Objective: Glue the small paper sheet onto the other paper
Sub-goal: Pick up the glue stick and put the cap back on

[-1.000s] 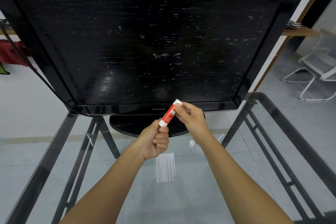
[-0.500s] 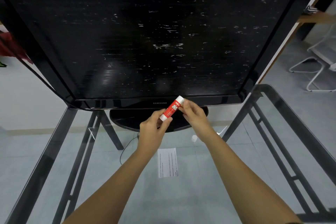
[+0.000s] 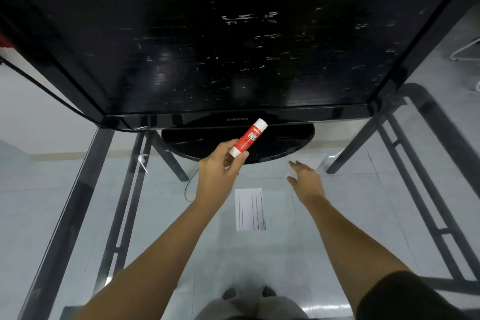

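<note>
your left hand (image 3: 220, 171) pinches glue stick (image 3: 248, 137) base | right hand (image 3: 306, 182) spread, empty | small paper sheet (image 3: 250, 209) mid-frame: light, floppy, lift by edge

A glass-topped table (image 3: 350, 215) on a dark metal frame carries a black monitor (image 3: 233, 34) on its oval stand (image 3: 285, 143) — and, nearer the person, one small printed paper sheet (image 3: 250, 209) lying flat.

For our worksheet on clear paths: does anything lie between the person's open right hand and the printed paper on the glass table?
Nothing visible does. The right hand hovers open beside the printed paper, with only bare glass table between them. The left hand holds the glue stick off to the other side.
</note>
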A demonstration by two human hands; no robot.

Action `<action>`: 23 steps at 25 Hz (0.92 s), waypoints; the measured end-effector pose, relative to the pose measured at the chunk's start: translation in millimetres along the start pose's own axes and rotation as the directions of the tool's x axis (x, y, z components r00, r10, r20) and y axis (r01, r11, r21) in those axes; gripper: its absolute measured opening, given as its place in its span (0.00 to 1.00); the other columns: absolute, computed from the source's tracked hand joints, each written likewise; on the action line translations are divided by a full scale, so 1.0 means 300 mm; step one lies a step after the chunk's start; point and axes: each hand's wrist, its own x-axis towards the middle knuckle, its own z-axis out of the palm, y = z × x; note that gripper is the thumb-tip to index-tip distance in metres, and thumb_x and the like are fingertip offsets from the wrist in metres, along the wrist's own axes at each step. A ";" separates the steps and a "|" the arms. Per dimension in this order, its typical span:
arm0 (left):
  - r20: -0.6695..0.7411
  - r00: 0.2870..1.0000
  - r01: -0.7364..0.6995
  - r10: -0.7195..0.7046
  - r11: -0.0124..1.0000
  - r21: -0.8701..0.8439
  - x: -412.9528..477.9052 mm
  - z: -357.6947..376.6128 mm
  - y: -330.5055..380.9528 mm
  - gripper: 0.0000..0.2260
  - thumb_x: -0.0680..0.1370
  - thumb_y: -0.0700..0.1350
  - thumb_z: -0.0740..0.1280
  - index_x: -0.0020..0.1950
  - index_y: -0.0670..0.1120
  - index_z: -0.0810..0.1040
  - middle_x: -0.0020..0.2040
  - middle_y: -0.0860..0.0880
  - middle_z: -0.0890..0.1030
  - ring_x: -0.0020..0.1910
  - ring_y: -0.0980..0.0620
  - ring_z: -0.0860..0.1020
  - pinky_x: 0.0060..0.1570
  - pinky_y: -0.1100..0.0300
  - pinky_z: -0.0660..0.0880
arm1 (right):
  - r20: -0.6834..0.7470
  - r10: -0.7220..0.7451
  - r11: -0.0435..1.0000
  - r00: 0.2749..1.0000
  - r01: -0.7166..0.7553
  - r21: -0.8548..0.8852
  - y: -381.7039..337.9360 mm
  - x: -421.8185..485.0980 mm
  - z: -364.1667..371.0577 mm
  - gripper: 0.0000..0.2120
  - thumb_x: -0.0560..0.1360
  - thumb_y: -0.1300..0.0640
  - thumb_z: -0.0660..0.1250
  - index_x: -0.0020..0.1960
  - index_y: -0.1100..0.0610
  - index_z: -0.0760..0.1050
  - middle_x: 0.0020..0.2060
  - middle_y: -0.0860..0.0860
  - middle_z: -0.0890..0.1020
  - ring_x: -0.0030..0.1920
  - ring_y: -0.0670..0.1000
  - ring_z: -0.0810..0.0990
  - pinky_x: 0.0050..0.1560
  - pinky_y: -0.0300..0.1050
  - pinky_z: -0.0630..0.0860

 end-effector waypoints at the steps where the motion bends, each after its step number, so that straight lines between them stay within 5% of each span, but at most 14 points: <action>1: 0.004 1.000 0.008 -0.008 1.000 0.008 0.002 0.000 -0.006 0.15 0.74 0.48 0.68 0.59 0.44 0.76 0.45 0.51 0.81 0.38 0.58 0.80 0.38 0.73 0.75 | 0.003 0.007 1.000 1.000 -0.007 0.002 0.008 0.001 0.014 0.23 0.78 0.61 0.62 0.71 0.58 0.64 0.71 0.57 0.66 0.70 0.56 0.66 0.69 0.46 0.62; 6: 0.003 0.999 0.037 -0.037 0.998 0.042 0.012 0.001 -0.023 0.16 0.74 0.47 0.69 0.60 0.44 0.75 0.47 0.51 0.81 0.39 0.57 0.80 0.38 0.75 0.73 | -0.050 0.005 0.999 0.999 -0.003 0.049 0.007 0.015 0.011 0.18 0.78 0.59 0.63 0.66 0.60 0.71 0.63 0.59 0.76 0.61 0.58 0.75 0.62 0.48 0.70; 8: 0.005 0.999 0.031 -0.032 0.998 0.049 0.018 0.001 -0.026 0.16 0.74 0.47 0.68 0.60 0.44 0.75 0.47 0.51 0.80 0.40 0.58 0.79 0.39 0.76 0.73 | -0.154 -0.046 0.976 0.987 0.077 0.204 -0.044 0.025 -0.036 0.15 0.77 0.57 0.65 0.61 0.61 0.75 0.60 0.57 0.78 0.57 0.55 0.78 0.58 0.40 0.72; 11: 0.018 1.000 0.016 -0.017 1.000 0.026 0.017 0.002 -0.033 0.16 0.74 0.47 0.68 0.60 0.44 0.76 0.48 0.50 0.81 0.42 0.58 0.79 0.40 0.76 0.73 | -0.251 -0.101 0.805 0.963 0.228 0.548 -0.164 0.019 -0.151 0.14 0.75 0.58 0.67 0.61 0.57 0.76 0.55 0.50 0.79 0.51 0.44 0.79 0.50 0.24 0.70; 14: 0.024 1.000 0.012 -0.012 1.000 -0.010 0.007 0.005 -0.033 0.16 0.74 0.48 0.68 0.60 0.44 0.76 0.49 0.48 0.82 0.45 0.55 0.81 0.42 0.73 0.75 | -0.154 -0.167 0.602 0.974 0.225 0.766 -0.259 -0.015 -0.261 0.15 0.75 0.55 0.66 0.61 0.47 0.75 0.54 0.43 0.80 0.53 0.39 0.79 0.53 0.29 0.73; 18: 0.044 0.999 -0.008 0.011 0.998 -0.057 -0.002 0.001 -0.021 0.16 0.74 0.48 0.68 0.60 0.46 0.76 0.49 0.50 0.82 0.46 0.56 0.81 0.44 0.66 0.78 | -0.140 -0.268 0.563 0.953 0.273 0.780 -0.306 -0.058 -0.332 0.13 0.76 0.56 0.65 0.60 0.45 0.75 0.53 0.42 0.80 0.55 0.39 0.78 0.54 0.31 0.74; 23: 0.100 0.995 -0.020 0.022 0.999 -0.026 -0.008 -0.022 -0.009 0.18 0.74 0.49 0.69 0.62 0.47 0.75 0.49 0.58 0.77 0.46 0.67 0.76 0.42 0.75 0.72 | -0.117 -0.332 0.595 0.936 0.304 0.744 -0.318 -0.075 -0.363 0.14 0.75 0.57 0.66 0.61 0.51 0.75 0.52 0.42 0.81 0.52 0.38 0.78 0.48 0.28 0.73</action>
